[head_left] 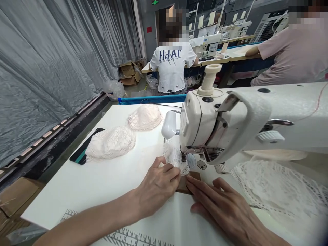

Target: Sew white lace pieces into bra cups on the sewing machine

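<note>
My left hand [158, 186] rests on the white table [102, 181] with its fingers curled onto a small piece of white lace [175, 158] that runs under the needle of the white sewing machine [230, 123]. My right hand [222, 205] lies flat with fingers stretched out, pressing a brown piece [185, 186] just in front of the presser foot. The two hands almost touch at the fingertips.
Two lace bra cups [110, 142] [145, 117] lie on the table's left half, one over a dark pad [84, 150]. A heap of white lace [276, 188] sits to the right under the machine arm. A ruler scale [123, 235] marks the near edge. Two people work at benches behind.
</note>
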Demonstrator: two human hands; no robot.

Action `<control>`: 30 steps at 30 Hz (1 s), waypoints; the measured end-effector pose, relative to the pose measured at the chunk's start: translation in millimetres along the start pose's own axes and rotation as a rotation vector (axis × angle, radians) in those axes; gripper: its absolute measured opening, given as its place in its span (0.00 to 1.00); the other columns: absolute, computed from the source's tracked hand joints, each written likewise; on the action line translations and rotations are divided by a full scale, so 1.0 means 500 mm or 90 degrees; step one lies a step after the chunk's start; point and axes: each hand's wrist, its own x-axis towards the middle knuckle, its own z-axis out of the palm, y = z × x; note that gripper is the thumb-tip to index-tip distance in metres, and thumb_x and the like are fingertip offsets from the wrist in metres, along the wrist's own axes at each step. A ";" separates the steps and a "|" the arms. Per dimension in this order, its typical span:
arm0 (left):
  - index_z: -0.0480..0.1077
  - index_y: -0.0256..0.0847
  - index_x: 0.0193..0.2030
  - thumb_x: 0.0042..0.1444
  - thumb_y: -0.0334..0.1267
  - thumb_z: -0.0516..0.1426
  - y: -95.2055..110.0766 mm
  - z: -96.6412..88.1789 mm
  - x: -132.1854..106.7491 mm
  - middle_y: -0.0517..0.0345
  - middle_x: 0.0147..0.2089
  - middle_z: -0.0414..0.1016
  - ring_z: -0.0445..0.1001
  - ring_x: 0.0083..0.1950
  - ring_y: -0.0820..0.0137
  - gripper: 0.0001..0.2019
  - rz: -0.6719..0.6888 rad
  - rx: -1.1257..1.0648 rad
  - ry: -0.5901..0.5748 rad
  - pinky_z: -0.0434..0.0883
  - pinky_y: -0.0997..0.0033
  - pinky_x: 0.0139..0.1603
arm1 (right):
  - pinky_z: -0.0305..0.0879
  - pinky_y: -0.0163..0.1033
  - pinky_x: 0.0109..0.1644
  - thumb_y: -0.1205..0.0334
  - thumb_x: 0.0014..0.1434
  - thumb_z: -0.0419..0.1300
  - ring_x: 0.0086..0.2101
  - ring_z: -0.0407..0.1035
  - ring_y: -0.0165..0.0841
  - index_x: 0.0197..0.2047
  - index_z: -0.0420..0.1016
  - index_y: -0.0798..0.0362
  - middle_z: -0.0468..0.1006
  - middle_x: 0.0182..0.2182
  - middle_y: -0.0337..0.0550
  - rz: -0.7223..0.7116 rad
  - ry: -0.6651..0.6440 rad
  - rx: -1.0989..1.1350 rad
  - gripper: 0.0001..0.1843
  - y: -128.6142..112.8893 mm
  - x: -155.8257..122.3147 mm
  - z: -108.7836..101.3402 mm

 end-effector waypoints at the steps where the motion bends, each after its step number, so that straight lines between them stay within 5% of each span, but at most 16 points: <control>1: 0.69 0.39 0.41 0.59 0.22 0.49 0.001 -0.001 0.001 0.57 0.40 0.72 0.71 0.41 0.71 0.12 -0.001 -0.001 -0.001 0.57 0.62 0.50 | 0.64 0.40 0.31 0.66 0.68 0.44 0.33 0.74 0.34 0.45 0.73 0.60 0.79 0.44 0.55 0.003 -0.003 0.001 0.17 0.000 -0.002 0.001; 12: 0.70 0.39 0.38 0.59 0.22 0.49 -0.005 -0.001 0.002 0.58 0.37 0.72 0.69 0.38 0.73 0.11 -0.020 -0.021 0.007 0.56 0.62 0.50 | 0.64 0.41 0.32 0.64 0.69 0.43 0.34 0.74 0.35 0.49 0.70 0.65 0.76 0.48 0.60 -0.004 -0.013 0.006 0.18 0.004 -0.006 0.012; 21: 0.66 0.38 0.46 0.63 0.26 0.47 -0.025 0.018 0.015 0.59 0.43 0.73 0.70 0.43 0.73 0.10 -0.062 -0.012 0.031 0.54 0.62 0.51 | 0.66 0.41 0.32 0.60 0.69 0.42 0.32 0.73 0.35 0.55 0.68 0.61 0.75 0.50 0.57 0.030 -0.020 -0.011 0.21 0.004 -0.001 0.005; 30: 0.65 0.35 0.45 0.65 0.29 0.46 -0.016 0.034 0.023 0.57 0.41 0.71 0.68 0.43 0.70 0.08 -0.091 0.046 0.015 0.58 0.61 0.47 | 0.63 0.40 0.30 0.61 0.69 0.43 0.27 0.70 0.32 0.49 0.70 0.60 0.78 0.47 0.53 0.026 0.017 -0.027 0.19 0.008 0.001 0.006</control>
